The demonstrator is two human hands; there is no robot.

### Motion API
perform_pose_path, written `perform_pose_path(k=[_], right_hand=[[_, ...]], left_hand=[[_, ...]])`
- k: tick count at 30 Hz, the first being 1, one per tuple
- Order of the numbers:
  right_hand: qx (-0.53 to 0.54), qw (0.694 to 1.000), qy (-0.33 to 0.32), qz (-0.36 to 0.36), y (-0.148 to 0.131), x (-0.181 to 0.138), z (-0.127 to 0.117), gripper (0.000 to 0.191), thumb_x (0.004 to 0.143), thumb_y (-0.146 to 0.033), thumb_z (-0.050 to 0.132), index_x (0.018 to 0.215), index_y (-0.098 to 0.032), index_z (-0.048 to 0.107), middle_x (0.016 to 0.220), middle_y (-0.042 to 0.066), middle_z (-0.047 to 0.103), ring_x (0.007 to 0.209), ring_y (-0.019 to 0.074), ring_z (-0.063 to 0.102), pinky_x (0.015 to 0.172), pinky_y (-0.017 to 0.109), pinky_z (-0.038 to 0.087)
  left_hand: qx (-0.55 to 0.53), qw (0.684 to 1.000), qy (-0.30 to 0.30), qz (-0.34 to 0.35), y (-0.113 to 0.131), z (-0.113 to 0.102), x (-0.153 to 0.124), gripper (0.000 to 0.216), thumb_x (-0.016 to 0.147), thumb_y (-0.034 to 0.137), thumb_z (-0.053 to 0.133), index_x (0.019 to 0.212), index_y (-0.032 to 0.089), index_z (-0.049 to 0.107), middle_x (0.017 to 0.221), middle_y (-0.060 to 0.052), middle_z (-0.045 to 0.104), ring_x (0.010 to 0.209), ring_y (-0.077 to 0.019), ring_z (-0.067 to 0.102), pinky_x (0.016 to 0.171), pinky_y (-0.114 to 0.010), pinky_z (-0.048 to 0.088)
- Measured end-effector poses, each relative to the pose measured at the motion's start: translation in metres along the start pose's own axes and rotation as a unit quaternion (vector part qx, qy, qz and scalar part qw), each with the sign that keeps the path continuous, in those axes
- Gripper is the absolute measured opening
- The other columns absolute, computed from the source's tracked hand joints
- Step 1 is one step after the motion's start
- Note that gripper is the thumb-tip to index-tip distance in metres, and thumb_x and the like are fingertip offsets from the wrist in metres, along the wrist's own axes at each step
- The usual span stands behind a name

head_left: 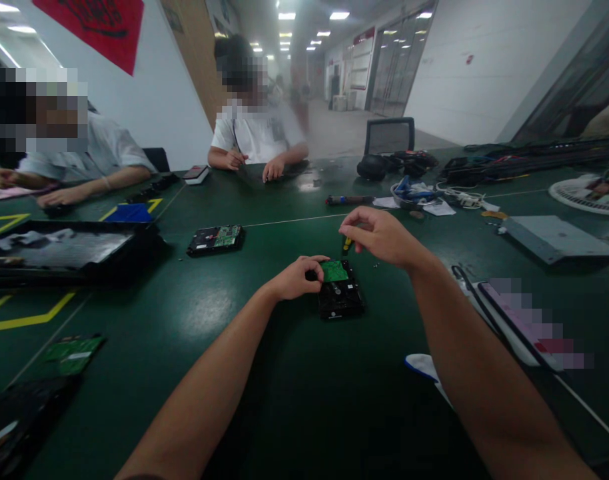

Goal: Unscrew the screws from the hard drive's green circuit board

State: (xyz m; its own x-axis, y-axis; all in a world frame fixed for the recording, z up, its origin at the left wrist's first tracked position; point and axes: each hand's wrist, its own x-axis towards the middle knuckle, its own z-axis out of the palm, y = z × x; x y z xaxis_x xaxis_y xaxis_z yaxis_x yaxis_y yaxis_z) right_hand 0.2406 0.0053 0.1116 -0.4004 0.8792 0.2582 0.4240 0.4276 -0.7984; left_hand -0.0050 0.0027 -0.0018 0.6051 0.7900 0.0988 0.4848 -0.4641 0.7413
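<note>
A black hard drive (340, 300) with a green circuit board (334, 271) lies flat on the dark green table in front of me. My left hand (300, 277) grips the drive at its left edge, thumb and fingers closed around the side. Above the drive's far right corner, my right hand (379, 235) pinches a small yellow and black screwdriver (347, 245). Its tip is too small to make out against the drive. A few tiny screws (376, 265) lie on the table to the right of the drive.
Another hard drive (215, 240) lies to the left, beyond it a black tray (74, 250). Nearer left is a loose circuit board (74, 353). On the right are a metal box (559, 237), a white power strip (514, 320) and a glove (424, 365). Two people sit across the table.
</note>
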Motion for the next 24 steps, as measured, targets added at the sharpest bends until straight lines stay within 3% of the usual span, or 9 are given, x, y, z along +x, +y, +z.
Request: perform_pose_path(k=[7, 14, 20, 24], right_hand=[[0.018, 1.000, -0.015, -0.001, -0.0026, 0.0008, 0.0020, 0.023, 0.098, -0.039, 0.058, 0.106, -0.022, 0.071, 0.083, 0.004, 0.071, 0.067, 0.0159, 0.063, 0.059, 0.030, 0.049], [-0.024, 1.000, 0.015, -0.002, -0.0002, 0.0002, -0.0001, 0.021, 0.093, -0.042, 0.066, 0.093, -0.020, 0.068, 0.086, 0.006, 0.073, 0.066, 0.0160, 0.064, 0.061, 0.031, 0.050], [0.042, 0.999, -0.014, 0.008, -0.0012, -0.0003, 0.0028, 0.022, 0.100, -0.041, 0.055, 0.100, -0.021, 0.064, 0.107, 0.008, 0.075, 0.060, 0.0128, 0.066, 0.051, 0.029, 0.047], [0.013, 1.000, -0.015, -0.007, 0.0016, 0.0014, 0.0020, 0.024, 0.101, -0.040, 0.054, 0.110, -0.022, 0.069, 0.101, 0.006, 0.074, 0.063, 0.0135, 0.064, 0.055, 0.030, 0.048]], left_hand=[[0.000, 1.000, -0.003, 0.001, -0.0001, -0.0001, 0.0004, 0.011, 0.076, 0.022, 0.071, 0.086, 0.021, 0.069, 0.151, -0.007, 0.055, 0.141, -0.0306, 0.047, 0.122, -0.052, 0.029], [-0.004, 1.000, -0.001, -0.004, -0.0014, 0.0002, 0.0003, 0.012, 0.075, 0.022, 0.071, 0.087, 0.021, 0.069, 0.153, -0.006, 0.054, 0.141, -0.0309, 0.047, 0.121, -0.053, 0.029], [-0.004, 1.000, -0.002, -0.001, -0.0013, 0.0002, 0.0001, 0.011, 0.077, 0.022, 0.072, 0.087, 0.021, 0.069, 0.153, -0.006, 0.054, 0.142, -0.0308, 0.046, 0.122, -0.054, 0.028], [-0.004, 1.000, -0.002, -0.001, 0.0000, 0.0001, 0.0001, 0.011, 0.077, 0.022, 0.072, 0.087, 0.020, 0.069, 0.153, -0.007, 0.054, 0.142, -0.0309, 0.047, 0.122, -0.054, 0.028]])
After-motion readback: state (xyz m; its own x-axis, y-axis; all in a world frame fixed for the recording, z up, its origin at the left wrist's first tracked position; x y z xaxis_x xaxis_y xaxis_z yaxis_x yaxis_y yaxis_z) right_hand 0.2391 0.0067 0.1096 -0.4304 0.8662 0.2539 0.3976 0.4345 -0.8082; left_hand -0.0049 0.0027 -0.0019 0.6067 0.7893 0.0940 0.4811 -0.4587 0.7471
